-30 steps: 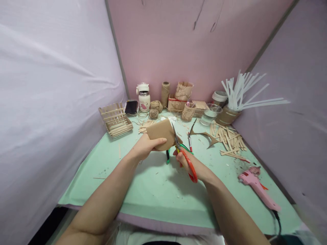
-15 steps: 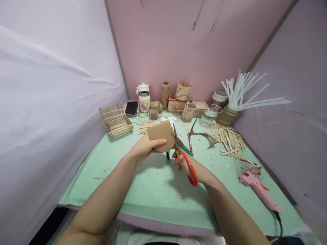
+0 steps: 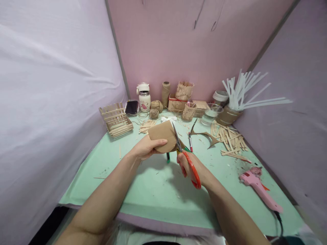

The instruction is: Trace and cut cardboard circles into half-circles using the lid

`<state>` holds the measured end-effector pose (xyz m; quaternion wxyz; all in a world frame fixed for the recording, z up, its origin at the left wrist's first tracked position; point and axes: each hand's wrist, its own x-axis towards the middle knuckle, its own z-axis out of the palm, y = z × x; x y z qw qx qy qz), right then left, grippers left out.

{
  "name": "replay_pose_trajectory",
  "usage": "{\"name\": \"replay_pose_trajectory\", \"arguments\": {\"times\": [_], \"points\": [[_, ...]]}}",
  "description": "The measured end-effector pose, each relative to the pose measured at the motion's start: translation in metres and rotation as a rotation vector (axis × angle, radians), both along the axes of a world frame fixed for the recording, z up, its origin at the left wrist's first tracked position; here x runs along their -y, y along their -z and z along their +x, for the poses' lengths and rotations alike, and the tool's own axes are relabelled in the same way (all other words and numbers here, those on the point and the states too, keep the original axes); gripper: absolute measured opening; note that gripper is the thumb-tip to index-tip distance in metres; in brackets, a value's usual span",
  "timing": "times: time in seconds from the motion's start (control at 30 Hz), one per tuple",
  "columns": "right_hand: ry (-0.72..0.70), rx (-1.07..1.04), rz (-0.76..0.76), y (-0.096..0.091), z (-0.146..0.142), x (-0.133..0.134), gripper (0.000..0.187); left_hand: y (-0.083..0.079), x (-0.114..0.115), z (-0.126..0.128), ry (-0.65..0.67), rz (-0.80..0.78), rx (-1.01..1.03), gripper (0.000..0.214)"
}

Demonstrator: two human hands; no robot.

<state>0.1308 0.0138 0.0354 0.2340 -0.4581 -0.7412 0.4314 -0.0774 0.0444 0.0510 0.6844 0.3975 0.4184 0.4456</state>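
A piece of brown cardboard (image 3: 163, 132) with a rounded lower right edge is gripped in my left hand (image 3: 148, 147), thumb on top and fingers underneath. My right hand (image 3: 187, 163) is closed around the handles of red-handled scissors (image 3: 195, 175). The blades point up and away, at the cardboard's right edge, where a narrow strip (image 3: 182, 144) of cardboard sticks out beside them. Under the hands lies a green and black object (image 3: 168, 157), mostly hidden. A marker (image 3: 190, 142) and a curved cardboard offcut (image 3: 206, 134) lie on the table to the right.
A pink hot glue gun (image 3: 262, 190) lies at right, its cord over the edge. Loose craft sticks (image 3: 231, 139), a cup of water (image 3: 211, 115) and white glue sticks (image 3: 241, 92) stand behind it. At left are a stick basket (image 3: 119, 126), twine balls (image 3: 156, 107) and a bottle (image 3: 144, 100).
My right hand and the scissors have shifted slightly right and toward me. The cardboard and my left hand have barely moved.
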Motion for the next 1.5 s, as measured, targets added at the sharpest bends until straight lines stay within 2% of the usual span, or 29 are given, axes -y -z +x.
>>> {"name": "replay_pose_trajectory", "arguments": {"times": [0.27, 0.47, 0.63, 0.77, 0.9, 0.97, 1.23, 1.5], "points": [[0.08, 0.046, -0.071, -0.004, -0.002, 0.003, 0.043, 0.001, 0.001, -0.004, 0.029, 0.029, 0.046, 0.062], [0.166, 0.043, -0.01, 0.0, -0.005, -0.003, 0.049, -0.005, 0.0, -0.009, 0.003, 0.004, 0.008, 0.064], [0.187, 0.033, 0.046, 0.009, -0.01, -0.007, 0.051, -0.003, -0.002, -0.002, -0.09, 0.002, 0.146, 0.056], [0.078, -0.022, 0.068, 0.015, -0.008, -0.007, 0.054, 0.0, -0.003, 0.004, -0.2, 0.049, 0.202, 0.051], [-0.156, -0.187, 0.01, 0.016, -0.004, -0.007, 0.059, 0.0, -0.002, 0.004, -0.171, 0.069, 0.155, 0.05], [-0.21, -0.211, -0.007, 0.013, -0.003, -0.006, 0.059, 0.0, -0.002, 0.002, -0.142, 0.075, 0.15, 0.05], [-0.209, -0.138, 0.04, 0.006, -0.003, -0.002, 0.061, 0.004, -0.002, 0.002, -0.057, 0.023, 0.153, 0.047], [-0.251, -0.136, 0.082, 0.003, -0.001, -0.004, 0.061, 0.005, -0.002, 0.002, -0.052, 0.024, 0.127, 0.047]]}}
